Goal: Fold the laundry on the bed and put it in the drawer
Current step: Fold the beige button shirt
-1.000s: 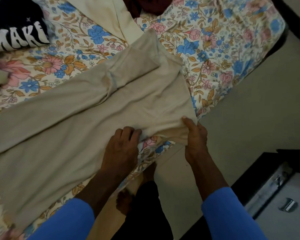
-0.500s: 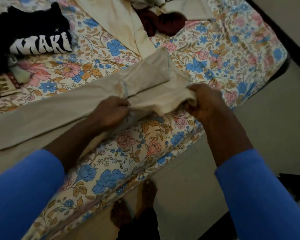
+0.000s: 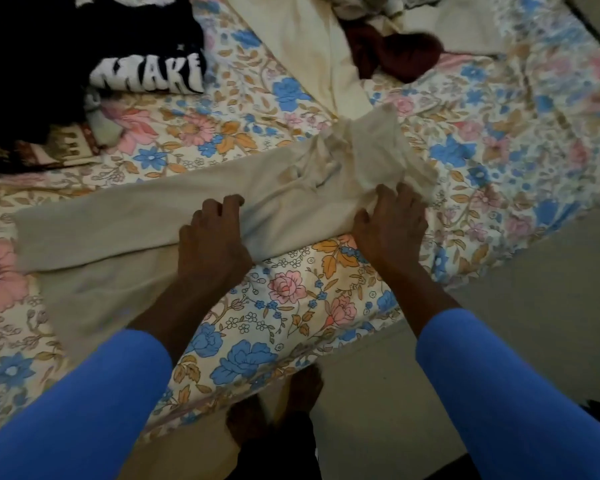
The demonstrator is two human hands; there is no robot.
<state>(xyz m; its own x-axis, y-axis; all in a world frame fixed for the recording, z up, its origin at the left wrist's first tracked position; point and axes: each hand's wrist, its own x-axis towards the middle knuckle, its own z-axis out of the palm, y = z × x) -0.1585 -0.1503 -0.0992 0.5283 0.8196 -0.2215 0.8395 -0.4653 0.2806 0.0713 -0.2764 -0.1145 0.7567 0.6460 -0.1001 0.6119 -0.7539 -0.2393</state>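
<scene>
Spreading across the floral bed [image 3: 291,306], beige trousers [image 3: 136,220]; grey floor [image 3: 534,323] alongside.

From my feed: a bed [image 3: 284,327] in a floral sheet, with laundry spread over it.
Beige trousers [image 3: 136,220] lie across the middle, legs toward 9 o'clock and waist bunched at centre. At 11 o'clock I see a black garment [image 3: 146,74] with white lettering, and a patterned cloth [image 3: 59,150] at 10. A cream cloth [image 3: 309,53] runs down from 12 to the trousers, and a dark red garment [image 3: 402,53] lies just beside it at 1.
</scene>
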